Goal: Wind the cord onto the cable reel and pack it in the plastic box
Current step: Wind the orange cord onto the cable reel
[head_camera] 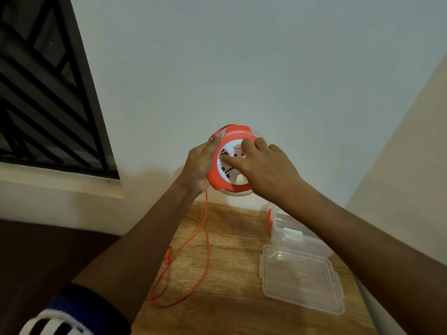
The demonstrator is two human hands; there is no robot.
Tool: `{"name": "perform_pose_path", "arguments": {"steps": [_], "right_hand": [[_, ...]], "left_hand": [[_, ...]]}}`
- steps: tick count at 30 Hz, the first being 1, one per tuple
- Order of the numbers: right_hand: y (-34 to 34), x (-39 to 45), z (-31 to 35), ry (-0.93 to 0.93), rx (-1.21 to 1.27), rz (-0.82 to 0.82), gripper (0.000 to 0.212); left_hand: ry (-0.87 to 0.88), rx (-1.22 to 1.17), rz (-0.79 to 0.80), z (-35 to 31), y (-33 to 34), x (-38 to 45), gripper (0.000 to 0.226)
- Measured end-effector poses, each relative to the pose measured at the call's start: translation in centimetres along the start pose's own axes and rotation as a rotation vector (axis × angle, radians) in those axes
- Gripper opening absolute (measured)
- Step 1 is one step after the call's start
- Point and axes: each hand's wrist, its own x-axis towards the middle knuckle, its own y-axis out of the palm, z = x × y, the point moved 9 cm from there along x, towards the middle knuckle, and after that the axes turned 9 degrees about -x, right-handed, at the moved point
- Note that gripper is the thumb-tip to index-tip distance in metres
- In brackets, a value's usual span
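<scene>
- Nearest the camera, on the wooden worktop [232,250], the loose orange cord [207,247] lies in slack loops with its plug [167,255] resting among them; none of this length is on the spool yet.
- Just right of the loops lies the clear lid [302,281], flat and detached; beyond it stands the plastic box [294,234], open-topped with an orange latch at its far left corner, partly hidden behind the right forearm.
- From the loops one strand rises nearly straight up to the lower left edge of the cable reel [228,160], so the cord's long run lies below and slightly left of both hands.
- The reel is held in the air, well above the worktop, its white socket face turned to the camera.
- The left hand [202,163] clamps the reel's orange rim, thumb over the top edge, and sits nearest the point where the strand enters.
- The right hand [263,163] rests on the white face, fingers curled at the hub, apparently ready to turn it; I cannot tell whether they pinch a knob.
- Judged from this, winding is the step in hand; packing waits down and right.
</scene>
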Motion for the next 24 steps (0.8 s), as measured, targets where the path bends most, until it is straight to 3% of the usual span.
{"name": "perform_pose_path", "arguments": {"steps": [7, 12, 15, 20, 24], "right_hand": [[0.7, 0.4, -0.4, 0.047, -0.076, 0.073, 0.073], [1.3, 0.9, 0.4, 0.046, -0.058, 0.048, 0.077], [1.6, 0.9, 0.0, 0.069, -0.023, -0.011, 0.073], [1.9, 0.6, -2.8, 0.35, 0.264, -0.154, 0.065], [3.3, 0.0, -4.1, 0.629, 0.535, -0.191, 0.066]], "left_hand": [[0.005, 0.035, -0.013, 0.3, 0.3, 0.1, 0.043], [0.017, -0.015, -0.018, 0.1, 0.6, 0.0, 0.058], [0.034, -0.009, -0.039, -0.2, 0.3, 0.1, 0.043], [0.059, -0.072, -0.121, -0.2, 0.4, -0.2, 0.026], [0.108, -0.089, -0.176, -0.3, 1.0, -0.2, 0.027]]}}
